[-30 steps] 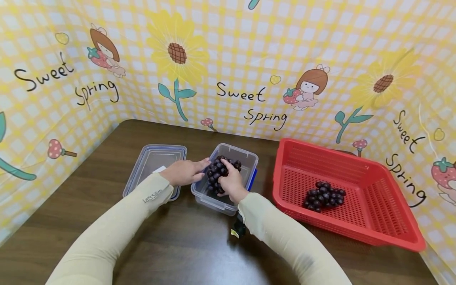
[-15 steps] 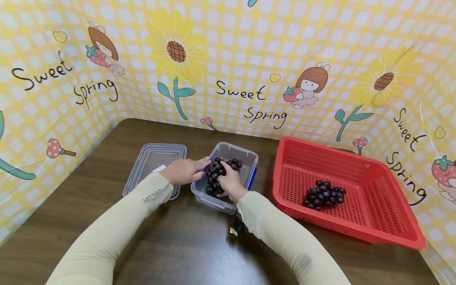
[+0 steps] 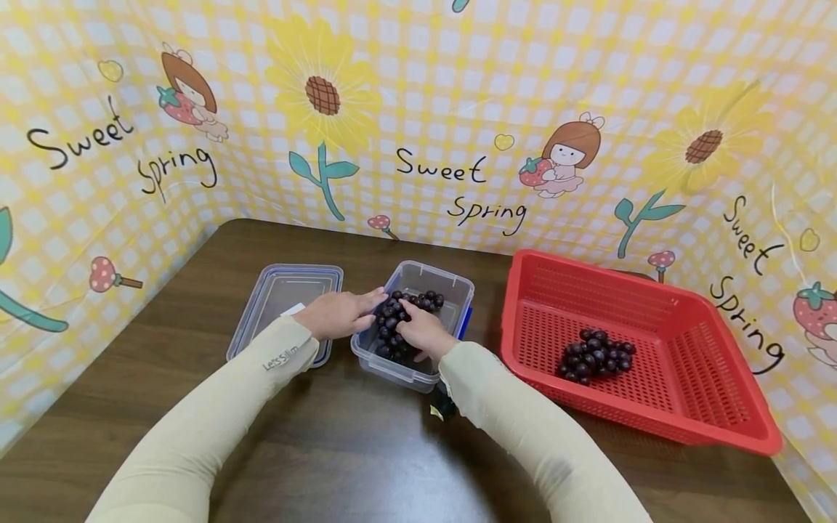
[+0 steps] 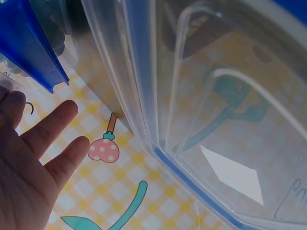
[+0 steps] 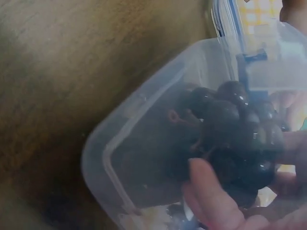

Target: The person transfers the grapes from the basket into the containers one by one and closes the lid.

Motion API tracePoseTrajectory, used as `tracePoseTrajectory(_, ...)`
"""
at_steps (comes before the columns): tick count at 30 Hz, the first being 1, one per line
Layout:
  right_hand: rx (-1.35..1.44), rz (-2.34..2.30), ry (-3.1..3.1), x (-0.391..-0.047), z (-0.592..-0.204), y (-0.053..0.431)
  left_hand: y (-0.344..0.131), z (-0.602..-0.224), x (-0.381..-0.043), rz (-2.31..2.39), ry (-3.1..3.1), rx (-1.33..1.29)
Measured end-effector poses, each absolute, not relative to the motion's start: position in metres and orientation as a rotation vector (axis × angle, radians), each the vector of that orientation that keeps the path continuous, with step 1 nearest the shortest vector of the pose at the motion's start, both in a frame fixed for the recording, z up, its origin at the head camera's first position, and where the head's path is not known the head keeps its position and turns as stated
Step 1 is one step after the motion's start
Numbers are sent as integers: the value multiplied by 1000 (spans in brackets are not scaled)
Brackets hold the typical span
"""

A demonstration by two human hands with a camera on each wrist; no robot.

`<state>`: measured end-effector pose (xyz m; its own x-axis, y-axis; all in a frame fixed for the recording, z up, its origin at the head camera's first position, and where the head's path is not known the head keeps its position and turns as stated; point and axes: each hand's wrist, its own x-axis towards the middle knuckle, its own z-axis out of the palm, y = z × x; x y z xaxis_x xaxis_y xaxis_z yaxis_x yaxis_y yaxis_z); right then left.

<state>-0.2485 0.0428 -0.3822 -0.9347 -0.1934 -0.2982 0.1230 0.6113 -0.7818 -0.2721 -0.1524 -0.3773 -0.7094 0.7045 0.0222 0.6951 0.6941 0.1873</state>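
Observation:
A clear plastic container (image 3: 445, 273) stands mid-table in the head view with a bunch of dark grapes (image 3: 389, 323) inside. My right hand (image 3: 428, 334) reaches into it from the right, index finger lying over the grapes. Through the cloudy wall in the right wrist view, a digit (image 5: 211, 191) and more fingers bracket the grapes (image 5: 223, 117) from two sides. My left hand (image 3: 336, 314) rests at the container's left rim, fingers straight and spread, holding nothing. Its palm (image 4: 24, 191) shows in the left wrist view beside the blue-edged clear lid (image 4: 148, 81).
A red perforated basket (image 3: 523, 319) stands on the right, holding another bunch of grapes (image 3: 595, 356). Left of the container lies the lid (image 3: 261, 305), partly beneath the left hand. A blue clip (image 3: 466, 323) sticks out on the container's right side. Patterned cloth (image 3: 458, 87) surrounds the brown table (image 3: 314, 443).
My right hand has drawn slightly nearer and its index finger has slid over the grapes, which have shifted a little in the container. The left hand has stayed put.

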Motion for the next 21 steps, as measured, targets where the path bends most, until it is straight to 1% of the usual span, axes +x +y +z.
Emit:
tracePoseTrajectory(7,-142,-1065,2456,-249,-358,49,-153,-377,-273,281,2836,1177)
tracePoseTrajectory(12,-353,-829,2566,-252,-334,58,-152,-375,-274,297,2819,1147)
tracePoseTrajectory(15,-412,-836,2594,-255,-324,67,-151,-372,-273,308,2810,1127)
tracePoseTrajectory(21,-390,-1000,2420,-258,-309,97,-150,-372,-272,276,2798,1116)
